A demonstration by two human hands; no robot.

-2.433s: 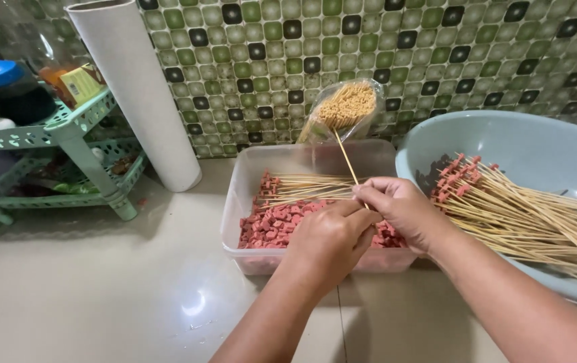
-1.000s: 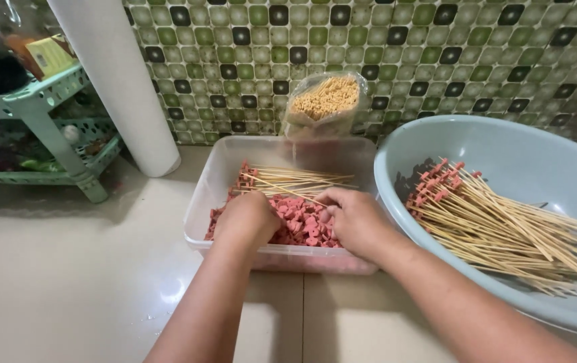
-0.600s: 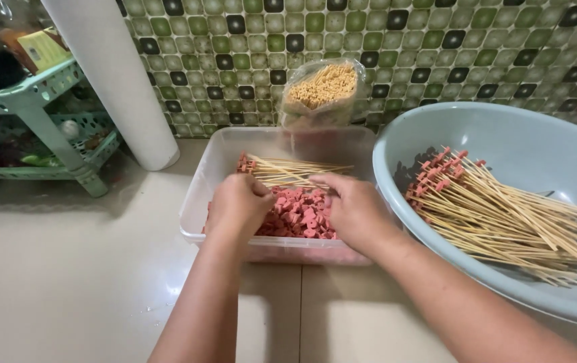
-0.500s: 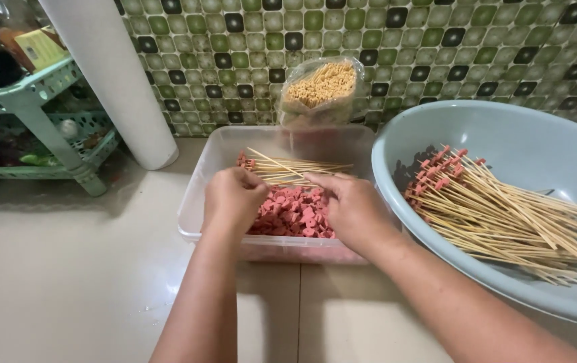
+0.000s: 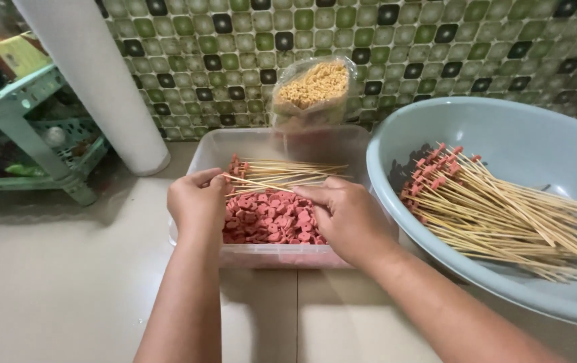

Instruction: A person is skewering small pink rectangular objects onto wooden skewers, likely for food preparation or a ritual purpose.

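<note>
A clear plastic tub [image 5: 201, 151] on the floor holds small pink-red sausage slices [image 5: 268, 218] and a bundle of bamboo skewers [image 5: 288, 171] laid across its far half. My left hand [image 5: 197, 202] rests at the tub's left edge, fingertips pinching the end of one skewer [image 5: 258, 183] that lies across the slices. My right hand [image 5: 345, 215] is over the tub's right side, its fingers closed at the other end of that skewer.
A large pale blue basin [image 5: 503, 134] at right holds several loaded skewers [image 5: 503, 215]. A clear bag of yellow crumbs [image 5: 312, 91] leans on the tiled wall. A white pipe [image 5: 100, 87] and a green rack [image 5: 26, 114] stand at left.
Both hands dropped from holding a skewer above the tub down into it. They now hold a skewer low over the slices.
</note>
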